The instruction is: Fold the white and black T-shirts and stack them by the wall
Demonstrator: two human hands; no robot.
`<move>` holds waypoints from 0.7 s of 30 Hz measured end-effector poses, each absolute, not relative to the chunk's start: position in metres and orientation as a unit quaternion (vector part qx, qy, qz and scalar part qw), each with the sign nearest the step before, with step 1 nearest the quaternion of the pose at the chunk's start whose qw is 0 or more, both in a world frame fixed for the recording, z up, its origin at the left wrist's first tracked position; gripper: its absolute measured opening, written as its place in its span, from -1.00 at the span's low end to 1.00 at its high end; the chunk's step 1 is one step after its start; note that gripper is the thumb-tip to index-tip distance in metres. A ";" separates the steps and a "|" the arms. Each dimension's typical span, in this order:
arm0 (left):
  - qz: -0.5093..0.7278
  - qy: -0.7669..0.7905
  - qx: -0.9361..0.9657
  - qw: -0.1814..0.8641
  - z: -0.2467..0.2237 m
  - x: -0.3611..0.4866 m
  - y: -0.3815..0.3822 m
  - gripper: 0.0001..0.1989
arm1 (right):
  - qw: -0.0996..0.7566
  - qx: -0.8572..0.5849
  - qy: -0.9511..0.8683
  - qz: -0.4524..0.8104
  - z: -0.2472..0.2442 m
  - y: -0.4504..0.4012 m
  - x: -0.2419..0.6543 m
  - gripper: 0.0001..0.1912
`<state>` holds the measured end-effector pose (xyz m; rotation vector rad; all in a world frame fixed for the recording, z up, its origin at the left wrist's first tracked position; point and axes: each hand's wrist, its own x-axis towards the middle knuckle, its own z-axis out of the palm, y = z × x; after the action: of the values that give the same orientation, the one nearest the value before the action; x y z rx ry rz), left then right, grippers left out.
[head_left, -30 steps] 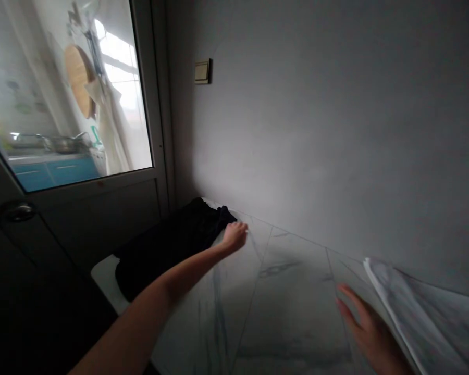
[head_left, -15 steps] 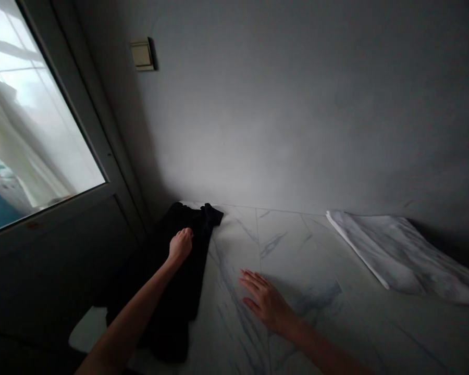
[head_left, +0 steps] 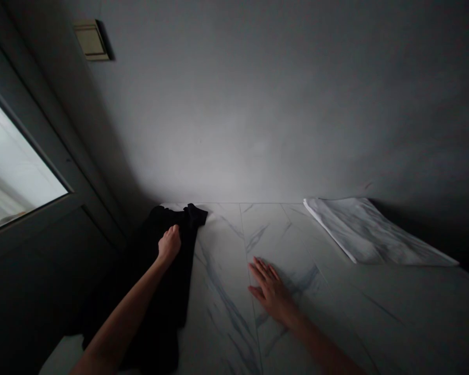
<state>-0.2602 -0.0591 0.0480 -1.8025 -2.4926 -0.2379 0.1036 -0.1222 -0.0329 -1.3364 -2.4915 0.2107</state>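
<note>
A marble-patterned counter (head_left: 219, 291) meets a grey wall (head_left: 234, 104). Your left hand (head_left: 169, 244) lies curled on the black cloth (head_left: 175, 281), seemingly pinning it; any pinch is hidden. Your right hand (head_left: 271, 294) spreads flat on the counter, apparently bracing you, well apart from the sheet (head_left: 359, 232).

Behind the left fingers (head_left: 172, 238), the left forearm (head_left: 119, 312) hides part of a black cloth (head_left: 168, 297), its folds lost in shadow; the right forearm (head_left: 322, 346), behind the right fingers (head_left: 263, 276), runs out of view.
</note>
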 end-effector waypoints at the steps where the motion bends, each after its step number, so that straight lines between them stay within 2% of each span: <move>1: -0.109 -0.819 -0.563 0.023 0.053 -0.260 -0.058 -0.67 | 0.154 -0.466 -0.868 0.074 -0.032 -0.123 0.103 -0.39; 4: -0.216 -0.825 -0.522 0.029 0.072 -0.256 -0.055 -0.68 | 0.165 -0.463 -0.867 0.081 -0.029 -0.124 0.102 -0.40; 7: -0.333 -0.765 -0.548 0.055 0.096 -0.233 -0.059 -0.75 | 0.188 -0.462 -0.859 0.114 -0.032 -0.124 0.102 -0.40; 10: -0.411 -0.669 -0.618 0.044 0.116 -0.182 -0.074 -0.83 | 0.260 -0.459 -0.826 0.197 -0.034 -0.121 0.101 -0.41; 13: -0.417 -0.595 -0.687 -0.017 0.122 -0.112 -0.100 -0.88 | 0.381 -0.440 -0.729 0.360 -0.028 -0.116 0.101 -0.39; 16: -0.382 -0.567 -0.723 -0.099 0.110 -0.044 -0.130 -0.91 | 0.459 -0.403 -0.519 0.598 -0.013 -0.108 0.109 -0.34; 19: -0.337 -0.545 -0.747 -0.174 0.087 0.009 -0.157 -0.91 | 0.408 -0.372 -0.353 0.756 0.004 -0.103 0.130 -0.31; 21: -0.324 -0.524 -0.762 -0.199 0.071 0.038 -0.169 -0.88 | 0.376 -0.366 -0.373 0.765 0.010 -0.102 0.151 -0.34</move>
<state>0.0375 -0.1687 0.0714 -2.7539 -1.8959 -1.1706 0.1509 -0.1024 0.0103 -0.9358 -0.9556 1.9582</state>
